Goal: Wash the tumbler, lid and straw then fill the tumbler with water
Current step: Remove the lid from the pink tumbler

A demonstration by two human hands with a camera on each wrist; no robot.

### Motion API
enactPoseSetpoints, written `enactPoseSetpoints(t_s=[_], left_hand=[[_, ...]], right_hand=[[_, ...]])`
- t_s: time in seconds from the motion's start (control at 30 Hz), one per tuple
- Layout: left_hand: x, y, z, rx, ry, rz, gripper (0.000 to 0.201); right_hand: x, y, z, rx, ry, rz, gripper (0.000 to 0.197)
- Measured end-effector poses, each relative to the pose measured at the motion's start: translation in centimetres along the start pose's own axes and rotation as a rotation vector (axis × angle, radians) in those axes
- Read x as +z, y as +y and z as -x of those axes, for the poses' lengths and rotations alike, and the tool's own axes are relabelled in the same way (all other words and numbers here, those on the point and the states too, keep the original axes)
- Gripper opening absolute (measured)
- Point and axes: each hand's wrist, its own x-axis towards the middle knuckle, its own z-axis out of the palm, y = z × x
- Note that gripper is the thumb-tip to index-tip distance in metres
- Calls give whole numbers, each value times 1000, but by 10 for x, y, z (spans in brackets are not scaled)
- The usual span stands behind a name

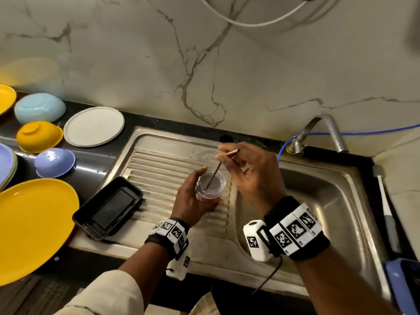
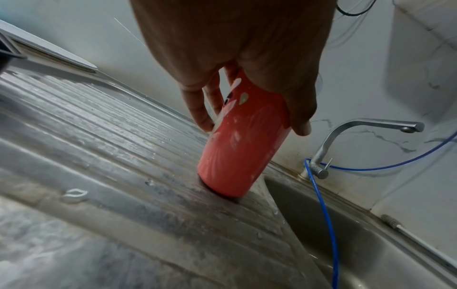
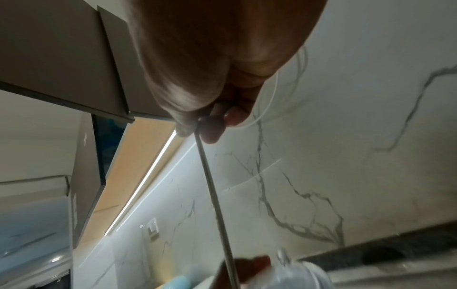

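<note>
A coral-pink tumbler stands upright on the ribbed steel drainboard, close to the basin's edge. My left hand is wrapped round its upper part. A clear domed lid sits on top of the tumbler. A thin metal straw with a bent top passes down through the lid. My right hand pinches the straw near its bend, above the tumbler. In the right wrist view the straw runs down from my fingertips to the lid.
A black tray lies on the drainboard to the left. Yellow, blue and lilac bowls and plates crowd the dark counter at far left. The sink basin and tap are to the right, with a brush beside the basin.
</note>
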Motion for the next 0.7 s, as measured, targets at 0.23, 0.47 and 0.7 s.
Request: enactPoseSetpoints(t_s=[0.23, 0.47, 0.7], left_hand=[[2, -3, -1, -11, 13, 37, 93], [-18, 0, -3, 64, 94, -29, 87], [-42, -7, 2, 16, 99, -4, 91]], right_hand=[[-46, -3, -29, 54, 197, -79, 9], [-50, 52, -27, 282, 141, 2, 24], [46, 117, 14, 644, -399, 264, 42]])
